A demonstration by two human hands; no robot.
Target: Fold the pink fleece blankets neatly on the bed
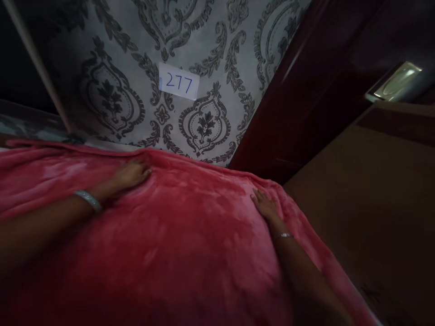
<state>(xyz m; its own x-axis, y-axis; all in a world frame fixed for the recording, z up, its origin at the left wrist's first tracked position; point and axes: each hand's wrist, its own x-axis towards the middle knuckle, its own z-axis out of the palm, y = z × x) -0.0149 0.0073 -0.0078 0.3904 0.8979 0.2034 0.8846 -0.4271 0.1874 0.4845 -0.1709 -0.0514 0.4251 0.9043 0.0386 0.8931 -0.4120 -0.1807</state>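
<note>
- The red-pink plush blanket lies spread across the foreground, its far edge along the patterned wall and the glossy dark-red panel.
- The left hand rests on the blanket near that far edge, fingers bent; whether any cloth is pinched beneath them, I cannot tell.
- The right hand lies on the blanket near the far right corner, palm down, fingers extended and a little apart, clamped on nothing visible. The two hands are well apart.
- Folds bunch beside the right hand; pressing or sweeping there could pack them into a ridge, I judge, since the pile looks soft and loose.
- A pull by one hand alone could skew the far edge, baring more of the pale strip behind it.
- The bracelet on the left wrist (the right wrist wears a thinner band) might snag the pile if dragged across it.
- Too strong a tug rightward could make the cloth slip over its right edge, toward the brown surface.
</note>
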